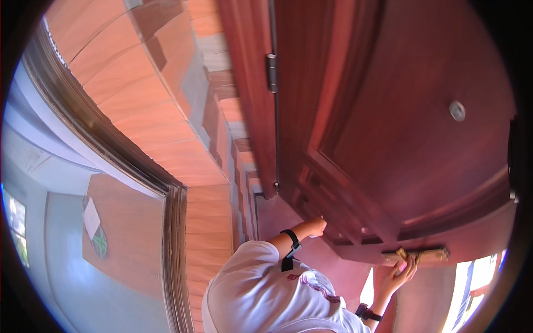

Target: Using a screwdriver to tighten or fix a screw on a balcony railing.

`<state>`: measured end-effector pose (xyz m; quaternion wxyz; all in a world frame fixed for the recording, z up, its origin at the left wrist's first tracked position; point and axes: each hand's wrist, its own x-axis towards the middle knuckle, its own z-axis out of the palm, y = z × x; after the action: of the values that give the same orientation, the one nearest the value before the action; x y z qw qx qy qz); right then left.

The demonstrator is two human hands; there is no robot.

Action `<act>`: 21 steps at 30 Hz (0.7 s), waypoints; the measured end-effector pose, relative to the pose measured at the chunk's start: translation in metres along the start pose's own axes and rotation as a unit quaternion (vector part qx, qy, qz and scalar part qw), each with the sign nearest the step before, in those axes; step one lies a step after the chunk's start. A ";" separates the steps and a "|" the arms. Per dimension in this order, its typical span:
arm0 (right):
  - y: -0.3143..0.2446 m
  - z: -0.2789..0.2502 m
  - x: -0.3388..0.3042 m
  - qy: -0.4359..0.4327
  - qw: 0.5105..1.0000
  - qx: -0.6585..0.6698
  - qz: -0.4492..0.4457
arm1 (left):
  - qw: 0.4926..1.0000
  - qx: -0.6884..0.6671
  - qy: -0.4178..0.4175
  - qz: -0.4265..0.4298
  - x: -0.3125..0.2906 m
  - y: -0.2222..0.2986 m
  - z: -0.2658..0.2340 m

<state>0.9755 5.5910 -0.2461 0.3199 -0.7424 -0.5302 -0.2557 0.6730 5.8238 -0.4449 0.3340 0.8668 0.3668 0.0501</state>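
Note:
A dark red-brown wooden door (pixel 411 166) with raised panels fills the right side of the view. Along its edge sits a brass door handle (pixel 422 255) on a long plate. My right hand (pixel 408 271) is at this handle, fingers curled around its lever. My left hand (pixel 316 226) is closed, held in front of the door's lower panels and apart from the handle. A small pale bit shows under its fingers; what it is, I cannot make out. Black straps circle both my wrists.
A metal hinge (pixel 271 73) joins the door to its frame (pixel 250 83). Orange and grey brick wall (pixel 208 216) lies to the left, beside a brown-framed window (pixel 175 244). A round peephole (pixel 457 110) is set in the door. Reddish floor (pixel 316 255) shows below.

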 end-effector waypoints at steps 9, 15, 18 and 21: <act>-0.017 0.026 0.022 -0.056 0.993 -0.035 0.095 | 0.998 -0.057 0.039 -0.003 -0.030 -0.017 -0.060; -0.030 0.062 0.025 -0.007 0.991 -0.119 0.067 | 0.994 -0.090 0.051 0.029 -0.068 -0.045 -0.082; -0.024 0.061 0.024 0.006 0.990 -0.126 0.057 | 0.997 0.076 0.015 0.012 -0.066 -0.046 -0.071; -0.031 0.057 0.031 0.014 0.995 -0.092 0.041 | 1.000 0.015 -0.021 -0.002 -0.075 -0.038 -0.096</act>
<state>0.9572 5.6596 -0.2554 0.2682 -0.7862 -0.4689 -0.3003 0.5637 5.8449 -0.3828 0.3289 0.8718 0.3620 0.0256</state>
